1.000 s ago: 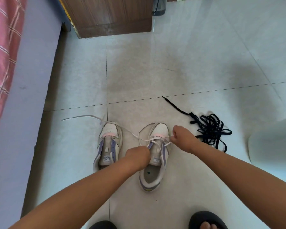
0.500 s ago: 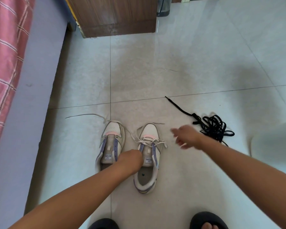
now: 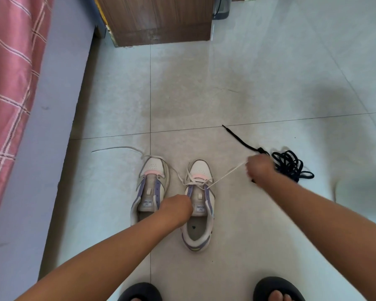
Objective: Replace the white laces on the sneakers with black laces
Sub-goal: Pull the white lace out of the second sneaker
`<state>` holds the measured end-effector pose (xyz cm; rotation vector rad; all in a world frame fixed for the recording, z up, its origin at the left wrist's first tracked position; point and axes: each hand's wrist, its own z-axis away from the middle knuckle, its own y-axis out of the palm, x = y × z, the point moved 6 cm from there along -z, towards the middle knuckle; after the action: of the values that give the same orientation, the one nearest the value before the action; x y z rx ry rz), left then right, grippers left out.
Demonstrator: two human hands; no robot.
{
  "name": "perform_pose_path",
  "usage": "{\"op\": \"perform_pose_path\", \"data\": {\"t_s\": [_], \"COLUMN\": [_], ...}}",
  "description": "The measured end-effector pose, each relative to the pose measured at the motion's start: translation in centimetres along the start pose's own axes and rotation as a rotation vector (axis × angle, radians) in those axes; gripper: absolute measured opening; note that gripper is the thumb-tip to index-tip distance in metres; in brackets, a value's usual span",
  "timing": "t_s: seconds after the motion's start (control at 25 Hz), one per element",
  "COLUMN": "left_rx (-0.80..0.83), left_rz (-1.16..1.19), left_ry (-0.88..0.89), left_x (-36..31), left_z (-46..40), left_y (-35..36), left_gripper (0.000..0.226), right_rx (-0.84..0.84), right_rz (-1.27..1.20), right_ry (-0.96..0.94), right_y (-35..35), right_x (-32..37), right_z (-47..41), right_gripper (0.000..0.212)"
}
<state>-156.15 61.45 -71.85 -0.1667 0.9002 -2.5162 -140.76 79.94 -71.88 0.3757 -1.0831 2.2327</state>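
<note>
Sneakers: two; hands: two

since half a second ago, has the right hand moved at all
Yes. The right hand has swung right and away from the right sneaker, toward the pile of black laces, pulling the white lace taut.

Two white-and-purple sneakers stand side by side on the floor. A white lace stretches taut from the right one. Black laces lie tangled nearby.
</note>
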Motion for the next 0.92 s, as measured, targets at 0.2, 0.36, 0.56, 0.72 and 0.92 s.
{"op": "perform_pose_path", "data": {"t_s": [0.2, 0.36, 0.56, 0.72, 0.92], "left_rx": [-0.010, -0.004, 0.024, -0.017, -0.055], "left_rz": [-0.076, -0.099, -0.170, -0.172, -0.133], "left_ry": [0.041, 0.021, 0.009, 0.052, 0.070], "left_x": [-0.6, -0.6, 0.0, -0.5, -0.7], "left_z": [-0.4, -0.5, -0.2, -0.1, 0.4], "left_y": [0.1, 0.2, 0.9, 0.3, -0.3], "left_gripper": [0.035, 0.036, 0.030, 0.036, 0.045], "right_rx": [-0.430, -0.541, -0.464, 0.260, 1.265], "right_rz": [0.555, 0.822, 0.836, 1.023, 0.956], "right_ry": [-0.399, -0.503, -0.395, -0.523, -0.166], "right_y": [-8.8, -10.3, -15.8, -6.4, 3.9], "right_x": [3.1, 4.5, 5.5, 5.6, 0.7], "right_z": [-1.7, -3.3, -5.6, -0.9, 11.3], "right_gripper": [0.019, 0.024, 0.021, 0.009, 0.014]}}
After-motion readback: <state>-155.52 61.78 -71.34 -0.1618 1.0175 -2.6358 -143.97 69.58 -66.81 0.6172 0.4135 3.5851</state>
